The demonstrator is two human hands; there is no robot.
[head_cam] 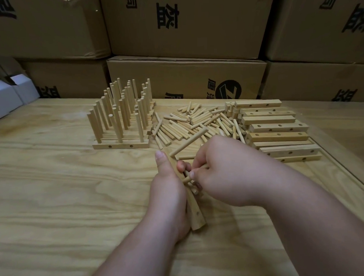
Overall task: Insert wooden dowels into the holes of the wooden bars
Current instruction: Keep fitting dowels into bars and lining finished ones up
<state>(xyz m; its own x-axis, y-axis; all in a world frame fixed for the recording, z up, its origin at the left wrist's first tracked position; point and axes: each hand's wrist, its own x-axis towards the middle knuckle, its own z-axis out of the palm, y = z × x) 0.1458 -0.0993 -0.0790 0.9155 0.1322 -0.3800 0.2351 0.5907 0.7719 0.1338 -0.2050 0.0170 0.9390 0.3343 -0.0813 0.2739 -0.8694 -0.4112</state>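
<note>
Left hand (168, 185) grips a bar (195, 215) near the desk's (55, 194) front edge; right hand (225, 173) pinches a dowel (187, 179) at its hole. Watch the angle: a tilted push could jam or slip.

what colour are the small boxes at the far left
White, or pale grey in this dim light: small boxes, head view.

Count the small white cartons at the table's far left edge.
2 white cartons: one at the frame's left edge, partly cut off, and one just right of it and further back. More may lie out of view to the left.
</note>
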